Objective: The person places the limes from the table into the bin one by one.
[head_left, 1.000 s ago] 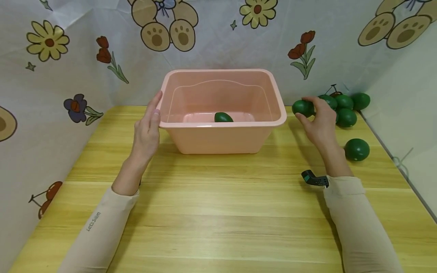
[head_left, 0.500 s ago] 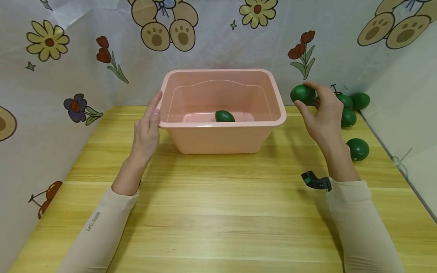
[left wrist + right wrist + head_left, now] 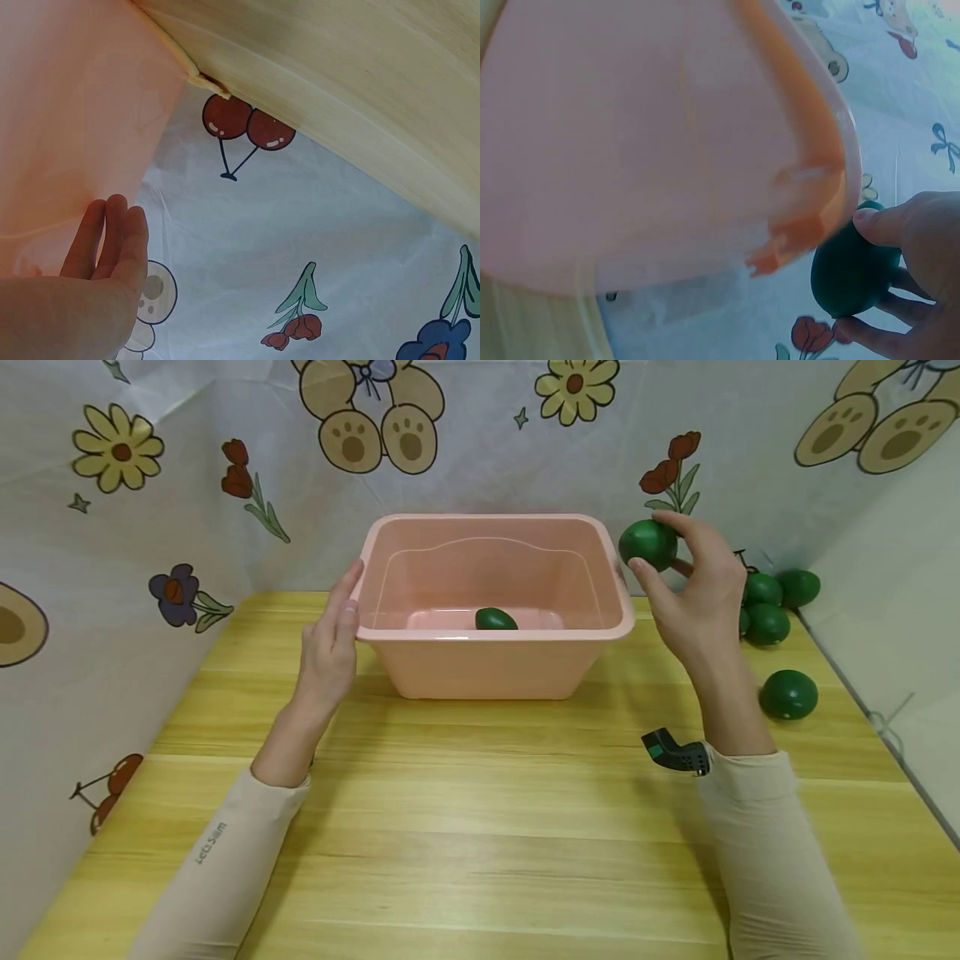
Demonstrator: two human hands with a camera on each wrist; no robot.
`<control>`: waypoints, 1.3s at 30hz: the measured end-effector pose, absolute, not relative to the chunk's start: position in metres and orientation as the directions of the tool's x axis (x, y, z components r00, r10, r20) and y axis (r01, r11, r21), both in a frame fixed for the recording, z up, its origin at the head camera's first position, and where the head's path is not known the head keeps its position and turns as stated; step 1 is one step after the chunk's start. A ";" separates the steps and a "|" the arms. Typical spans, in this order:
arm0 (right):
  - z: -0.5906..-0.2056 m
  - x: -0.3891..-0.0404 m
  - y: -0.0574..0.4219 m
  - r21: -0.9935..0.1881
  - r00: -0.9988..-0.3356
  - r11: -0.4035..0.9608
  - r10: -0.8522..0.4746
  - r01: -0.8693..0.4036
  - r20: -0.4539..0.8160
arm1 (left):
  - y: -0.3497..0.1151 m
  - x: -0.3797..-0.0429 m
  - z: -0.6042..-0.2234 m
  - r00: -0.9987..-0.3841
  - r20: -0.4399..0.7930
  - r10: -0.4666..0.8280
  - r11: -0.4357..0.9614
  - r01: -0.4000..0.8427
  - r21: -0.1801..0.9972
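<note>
A pink plastic basin stands on the wooden table, with one dark green lime lying inside it. My left hand rests at the basin's left side; in the left wrist view, straight fingers lie against its wall. Just right of the basin's right rim, above table height, my right hand pinches another lime between thumb and fingertips. That held lime appears beside the basin's rim in the right wrist view.
Several more limes are clustered at the table's back right corner, partly hidden by my right hand. A single lime lies nearer, by the right edge. A printed cloth hangs behind the basin.
My right hand has lifted one lime from the cluster and carried it up and left, close to the basin's right rim. The left hand stays at the basin.
</note>
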State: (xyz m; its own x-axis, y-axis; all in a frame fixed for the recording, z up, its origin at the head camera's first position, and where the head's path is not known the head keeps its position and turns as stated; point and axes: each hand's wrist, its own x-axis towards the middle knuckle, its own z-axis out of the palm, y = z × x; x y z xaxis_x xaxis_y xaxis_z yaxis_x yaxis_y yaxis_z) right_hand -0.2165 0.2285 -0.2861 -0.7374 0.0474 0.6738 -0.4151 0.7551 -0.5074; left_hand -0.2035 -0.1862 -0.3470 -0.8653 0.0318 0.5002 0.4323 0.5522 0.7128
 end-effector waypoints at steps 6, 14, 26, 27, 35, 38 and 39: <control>-0.277 -0.222 0.207 -0.507 -0.721 0.711 0.000 -0.487 0.693 | -0.185 -0.204 -0.347 -0.862 0.506 0.035 0.549 0.439 0.711; -0.275 -0.219 0.197 -0.448 -0.718 0.708 -0.120 -0.546 0.685 | -0.184 -0.205 -0.347 -0.858 0.512 0.047 0.537 0.454 0.711; -0.273 -0.209 0.190 -0.391 -0.767 0.693 -0.378 -0.606 0.519 | -0.185 -0.206 -0.347 -0.856 0.515 0.045 0.539 0.455 0.709; -0.273 -0.208 0.189 -0.385 -0.771 0.697 -0.391 -0.605 0.503 | -0.185 -0.206 -0.347 -0.856 0.515 0.044 0.540 0.454 0.709; -0.274 -0.205 0.190 -0.386 -0.812 0.731 -0.404 -0.563 0.420 | -0.185 -0.205 -0.348 -0.858 0.512 0.043 0.548 0.449 0.706; -0.273 -0.205 0.190 -0.387 -0.818 0.740 -0.386 -0.551 0.426 | -0.186 -0.204 -0.348 -0.862 0.505 0.043 0.550 0.443 0.708; -0.273 -0.205 0.191 -0.388 -0.818 0.739 -0.381 -0.550 0.432 | -0.186 -0.204 -0.348 -0.863 0.503 0.042 0.551 0.440 0.710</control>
State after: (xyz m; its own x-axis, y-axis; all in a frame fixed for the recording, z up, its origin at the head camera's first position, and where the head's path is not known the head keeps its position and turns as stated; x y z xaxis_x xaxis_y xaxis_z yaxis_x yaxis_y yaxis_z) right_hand -0.2054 0.1907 -0.2727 -0.8175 -0.3812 0.4316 -0.5498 0.7395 -0.3884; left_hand -0.2039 -0.1863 -0.3476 -0.8635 0.0416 0.5027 0.4396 0.5507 0.7095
